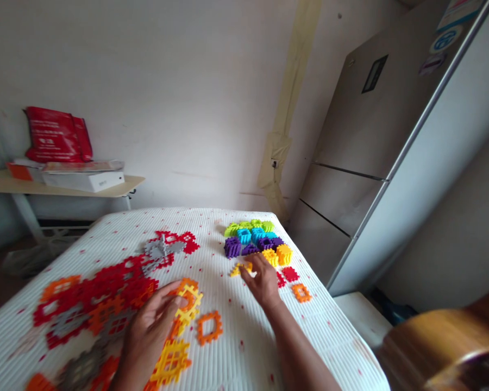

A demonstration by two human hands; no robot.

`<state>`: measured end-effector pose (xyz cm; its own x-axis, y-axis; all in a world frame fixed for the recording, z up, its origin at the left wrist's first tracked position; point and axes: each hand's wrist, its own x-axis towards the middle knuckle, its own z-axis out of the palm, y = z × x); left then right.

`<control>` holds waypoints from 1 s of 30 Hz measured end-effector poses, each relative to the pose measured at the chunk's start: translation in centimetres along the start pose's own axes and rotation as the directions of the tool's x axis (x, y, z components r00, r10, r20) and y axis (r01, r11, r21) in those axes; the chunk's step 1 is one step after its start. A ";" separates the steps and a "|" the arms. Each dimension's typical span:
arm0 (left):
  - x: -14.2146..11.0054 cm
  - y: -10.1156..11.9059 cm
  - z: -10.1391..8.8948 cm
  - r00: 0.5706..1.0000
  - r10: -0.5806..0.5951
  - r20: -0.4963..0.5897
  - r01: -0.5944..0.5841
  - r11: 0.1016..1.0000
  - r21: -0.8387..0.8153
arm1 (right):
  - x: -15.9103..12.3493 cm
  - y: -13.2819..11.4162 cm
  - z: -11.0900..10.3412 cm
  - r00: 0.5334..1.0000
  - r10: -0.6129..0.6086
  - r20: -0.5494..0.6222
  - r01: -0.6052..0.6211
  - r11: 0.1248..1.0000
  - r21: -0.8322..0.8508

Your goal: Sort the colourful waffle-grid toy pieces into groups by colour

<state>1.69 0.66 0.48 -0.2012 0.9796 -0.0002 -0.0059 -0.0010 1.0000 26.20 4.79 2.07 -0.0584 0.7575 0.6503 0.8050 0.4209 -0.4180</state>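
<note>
My left hand has its thumb and fingers closed on notched plastic building tiles, with an orange tile and a yellow tile overlapping in its grasp. Farther off, my right hand reaches to the front of the sorted stacks. Its thumb and forefinger close around a small yellow tile, partly hidden by the fingers. Just behind that hand stand yellow tile stacks. An orange square-frame tile lies between my two hands, and yellow window tiles lie below the left one.
Purple, blue and green stacks stand in rows at the table's back right. Loose red tiles and grey tiles spread over the left. A fridge and a wooden chair flank the right side.
</note>
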 end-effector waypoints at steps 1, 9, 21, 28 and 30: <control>0.0 -0.1 0.0 1.000 -0.003 0.005 0.003 1.000 0.000 | -0.4 -1.6 0.6 0.995 -0.087 0.057 0.082 0.992 0.095; -0.1 -0.4 0.0 0.999 -0.008 0.044 0.012 0.997 -0.082 | -3.0 -8.1 3.9 0.932 -0.276 0.237 0.230 0.952 0.204; -0.3 0.2 0.2 1.000 0.010 -0.029 -0.014 0.994 -0.112 | -1.1 -5.0 2.6 0.981 -0.191 0.039 0.191 0.982 0.001; -0.3 0.5 0.3 0.999 0.005 -0.045 -0.012 0.989 -0.150 | 0.5 3.1 1.0 0.983 0.154 -0.104 -0.185 0.861 -0.474; -0.3 0.6 0.3 0.999 0.005 -0.052 -0.013 0.988 -0.154 | 0.5 3.9 1.0 0.975 0.201 -0.095 -0.221 0.824 -0.522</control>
<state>2.04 0.38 1.10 -0.2519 0.9677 0.0044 -0.1542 -0.0446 0.9870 28.74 7.29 0.12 0.1614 0.7757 0.6102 0.9842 -0.0811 -0.1573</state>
